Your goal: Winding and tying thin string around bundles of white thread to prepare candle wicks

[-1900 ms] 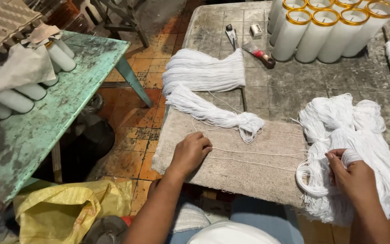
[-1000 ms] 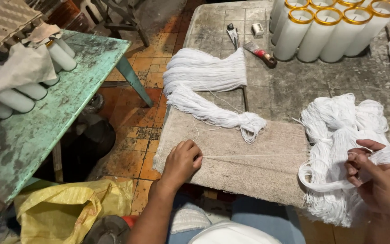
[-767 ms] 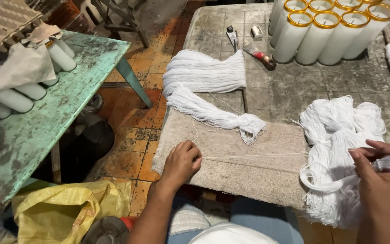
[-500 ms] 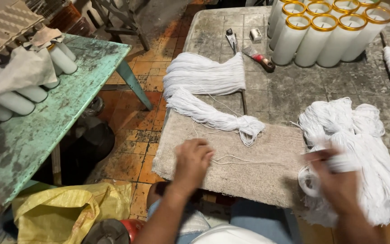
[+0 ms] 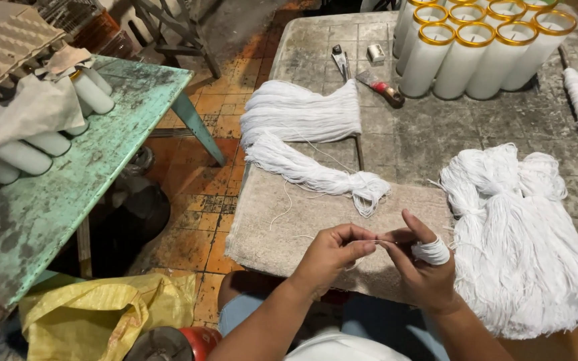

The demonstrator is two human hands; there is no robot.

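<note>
String point(image 5: 384, 242) is pinched between my two hands over the front edge of the beige cloth point(image 5: 275, 220), close to my lap. My left hand point(image 5: 332, 257) has thumb and forefinger closed on one end of it. My right hand point(image 5: 423, 271) pinches the other end, and a small coil of string point(image 5: 431, 252) sits wound around its fingers. The visible stretch between the hands is short and thin, hard to follow in places.

Just to the right lies a large heap of white string point(image 5: 523, 241), touching the cloth's edge. A tied bundle point(image 5: 316, 174) rests on the cloth ahead of my hands, with a flat combed bundle point(image 5: 302, 112) beyond it. White candles with gold rims point(image 5: 476, 50) stand at the far side of the stone table point(image 5: 423, 140), near a small tool with a red handle point(image 5: 382, 88).

Risks noted, as judgement: the coil could slip off the fingers if they relax, undoing the winding. Loose strands from the heap lie near enough to catch in the coil. The pinch is light, so a sharp pull could free the end.
</note>
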